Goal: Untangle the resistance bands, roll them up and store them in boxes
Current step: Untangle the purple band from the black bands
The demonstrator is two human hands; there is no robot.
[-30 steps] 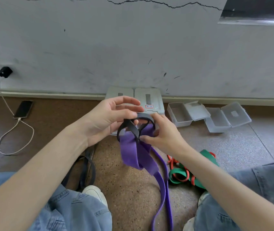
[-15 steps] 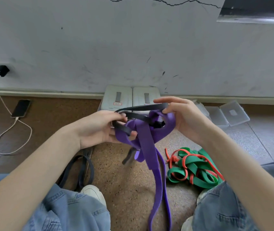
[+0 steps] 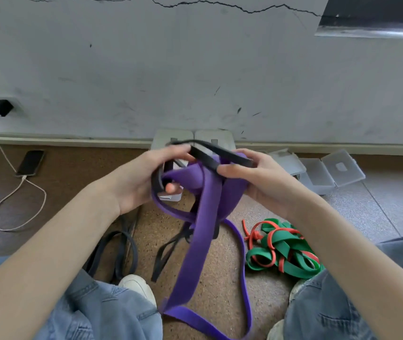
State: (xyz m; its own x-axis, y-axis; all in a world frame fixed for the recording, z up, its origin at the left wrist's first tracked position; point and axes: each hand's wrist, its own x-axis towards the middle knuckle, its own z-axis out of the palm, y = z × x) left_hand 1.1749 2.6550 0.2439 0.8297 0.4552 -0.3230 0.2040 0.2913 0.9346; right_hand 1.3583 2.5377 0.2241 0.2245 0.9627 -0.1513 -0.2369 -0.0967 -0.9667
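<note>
Speckled brown floor [image 3: 215, 285] runs up to a scuffed grey wall at mid-frame, where both hands work a knot of bands. The left hand [image 3: 136, 182] curls round the black band [image 3: 210, 158] and the right hand [image 3: 257, 182] pinches black band and purple band [image 3: 195, 253] together, the purple hanging to the floor. Closed boxes [image 3: 171, 138] behind the hands are mostly hidden; open boxes [image 3: 328, 173] lie at right, a green and red tangle [image 3: 284, 251] lower right.

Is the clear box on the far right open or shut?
Open: the clear box has its lid swung back flat beside it; contents cannot be made out.
</note>
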